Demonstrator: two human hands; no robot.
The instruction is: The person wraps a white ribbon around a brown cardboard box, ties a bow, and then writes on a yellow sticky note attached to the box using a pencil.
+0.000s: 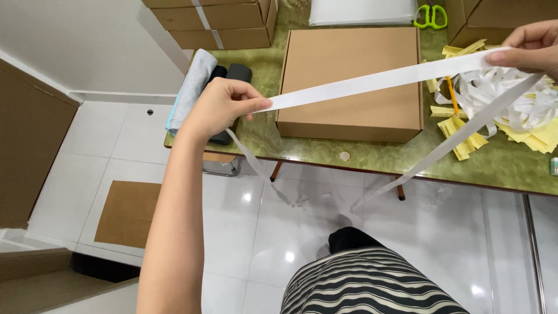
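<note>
1. Stretching a white paper strip (372, 81) taut over the closed cardboard box (354, 81) on the green bench (500, 163); both hands are pinching it, left hand (218, 107) and right hand (532, 46).
2. Strip ends are dangling toward the floor; nothing is fastened to the box yet.
3. Peeled strips (523, 110) are piling up alongside, suggesting work is well underway.

Closed flat brown cardboard box (350, 81) on green table, stacked brown taped cartons (212, 22) behind it
</note>
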